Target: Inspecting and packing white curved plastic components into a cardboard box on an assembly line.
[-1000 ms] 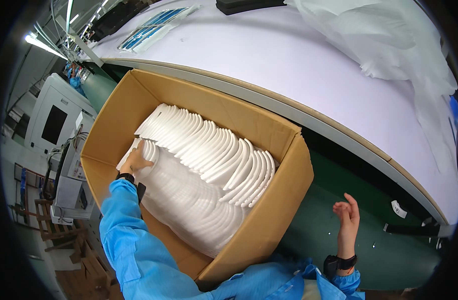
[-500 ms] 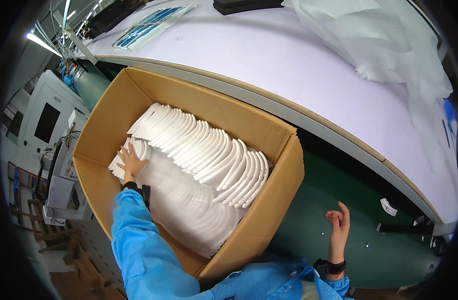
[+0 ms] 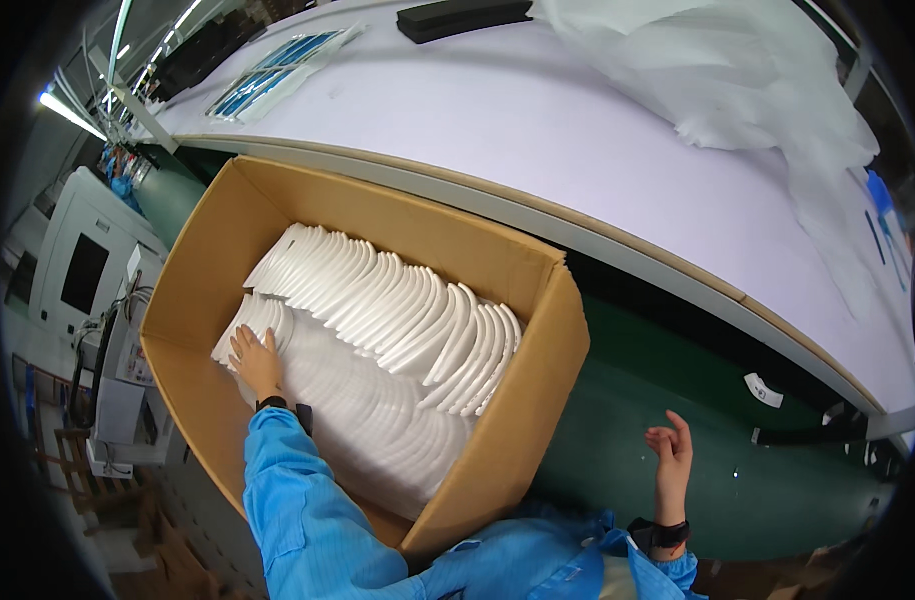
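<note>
A large open cardboard box (image 3: 518,440) stands in front of me, along the bench edge. Inside it, many thin white curved pieces (image 3: 378,300) overlap in a slanted row on the far side. A nearer row of similar pieces looks smooth, whitish and partly see-through (image 3: 358,400). My left hand (image 3: 258,362) lies with fingers spread on the left end of this nearer row, palm down, gripping nothing I can see. To the right of the box my right hand (image 3: 675,455) is raised in the air, index finger stretched, other fingers loosely bent, holding nothing.
Behind the box runs a long pale bench (image 3: 578,150). On it lie a crumpled translucent sheet (image 3: 718,80), a black block (image 3: 463,18) and a blue-striped flat pack (image 3: 278,75). A white label-like piece (image 3: 764,390) lies below the bench at right. A white machine (image 3: 88,270) stands at left.
The view has shifted slightly, so the box and bench edge sit a little lower and further left. My left hand stays on the nearer row's left end, its fingers slightly closer together.
</note>
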Tool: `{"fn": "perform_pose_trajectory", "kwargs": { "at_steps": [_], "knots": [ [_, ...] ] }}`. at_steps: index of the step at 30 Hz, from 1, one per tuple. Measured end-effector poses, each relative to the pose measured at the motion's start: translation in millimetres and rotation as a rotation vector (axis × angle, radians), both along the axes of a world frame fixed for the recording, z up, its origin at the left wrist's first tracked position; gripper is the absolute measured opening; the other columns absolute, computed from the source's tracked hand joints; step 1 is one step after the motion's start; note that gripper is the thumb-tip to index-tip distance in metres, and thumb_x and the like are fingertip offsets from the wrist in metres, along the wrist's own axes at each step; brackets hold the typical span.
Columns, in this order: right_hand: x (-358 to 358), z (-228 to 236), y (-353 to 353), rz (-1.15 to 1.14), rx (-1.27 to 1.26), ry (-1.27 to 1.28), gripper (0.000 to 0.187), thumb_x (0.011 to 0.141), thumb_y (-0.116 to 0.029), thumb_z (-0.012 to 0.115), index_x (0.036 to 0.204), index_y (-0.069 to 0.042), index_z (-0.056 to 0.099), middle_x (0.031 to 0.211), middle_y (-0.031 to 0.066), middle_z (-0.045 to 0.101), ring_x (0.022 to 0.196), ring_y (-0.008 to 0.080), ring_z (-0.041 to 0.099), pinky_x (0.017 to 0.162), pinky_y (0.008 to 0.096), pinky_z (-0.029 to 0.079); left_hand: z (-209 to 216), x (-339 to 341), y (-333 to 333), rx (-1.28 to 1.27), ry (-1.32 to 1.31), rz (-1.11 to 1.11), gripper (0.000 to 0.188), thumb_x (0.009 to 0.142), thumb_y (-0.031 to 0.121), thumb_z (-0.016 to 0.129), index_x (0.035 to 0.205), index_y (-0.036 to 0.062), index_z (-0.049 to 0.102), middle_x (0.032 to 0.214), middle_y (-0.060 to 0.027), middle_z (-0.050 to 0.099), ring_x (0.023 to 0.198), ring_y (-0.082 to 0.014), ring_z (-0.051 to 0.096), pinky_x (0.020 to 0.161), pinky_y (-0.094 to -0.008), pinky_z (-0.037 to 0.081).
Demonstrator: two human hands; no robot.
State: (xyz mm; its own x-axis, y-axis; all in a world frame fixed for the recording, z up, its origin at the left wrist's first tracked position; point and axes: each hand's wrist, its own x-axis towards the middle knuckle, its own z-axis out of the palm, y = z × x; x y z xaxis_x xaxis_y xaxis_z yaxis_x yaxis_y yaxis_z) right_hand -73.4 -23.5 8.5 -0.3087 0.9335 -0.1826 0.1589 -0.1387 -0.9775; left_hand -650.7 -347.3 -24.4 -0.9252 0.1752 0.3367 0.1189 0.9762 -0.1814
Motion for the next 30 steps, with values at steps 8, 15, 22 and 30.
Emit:
{"fn": "perform_pose_trajectory", "kwargs": {
  "at_steps": [8, 15, 22, 30],
  "knots": [
    [26, -4, -4, -0.076, 0.004, 0.034, 0.031, 0.092, 0.000, 0.047, 0.123, -0.002, 0.050, 0.093, 0.0096, 0.064, 0.091, 0.0155, 0.061, 0.084, 0.0268, 0.048, 2, -4, -14, 0.217, -0.054, -0.142, 0.067, 0.092, 0.046, 0.047, 0.132, -0.0078, 0.040, 0.136, -0.0265, 0.040, 0.127, -0.0387, 0.038, 0.107, -0.0433, 0.030],
    [85, -25, 0, -0.209, -0.018, 0.027, 0.032, 0.090, 0.000, 0.046, 0.121, -0.002, 0.050, 0.093, 0.0095, 0.065, 0.090, 0.0151, 0.063, 0.081, 0.0270, 0.049, 13, -38, -17, -0.018, 0.030, -0.008, 0.064, 0.095, 0.055, 0.030, 0.137, 0.0083, 0.041, 0.146, -0.0129, 0.034, 0.131, -0.0322, 0.035, 0.105, -0.0545, 0.027],
    [167, -85, 33, -0.342, -0.219, 0.027, 0.034, 0.090, -0.002, 0.044, 0.123, -0.002, 0.048, 0.093, 0.0100, 0.064, 0.088, 0.0160, 0.063, 0.077, 0.0257, 0.049, 128, -74, 57, 0.324, 0.443, -0.270, 0.048, 0.098, 0.042, 0.032, 0.129, 0.0091, 0.050, 0.133, -0.0080, 0.050, 0.123, -0.0279, 0.046, 0.101, -0.0435, 0.035],
    [225, -144, 142, -0.324, -0.287, 0.015, 0.044, 0.090, -0.019, 0.056, 0.131, -0.008, 0.045, 0.127, 0.0138, 0.050, 0.115, 0.0232, 0.051, 0.094, 0.0346, 0.042, 273, 86, 177, 0.462, 0.394, -0.875, 0.037, 0.099, 0.023, 0.036, 0.119, -0.0029, 0.054, 0.122, -0.0135, 0.055, 0.117, -0.0260, 0.049, 0.102, -0.0338, 0.034]
  ]
}}
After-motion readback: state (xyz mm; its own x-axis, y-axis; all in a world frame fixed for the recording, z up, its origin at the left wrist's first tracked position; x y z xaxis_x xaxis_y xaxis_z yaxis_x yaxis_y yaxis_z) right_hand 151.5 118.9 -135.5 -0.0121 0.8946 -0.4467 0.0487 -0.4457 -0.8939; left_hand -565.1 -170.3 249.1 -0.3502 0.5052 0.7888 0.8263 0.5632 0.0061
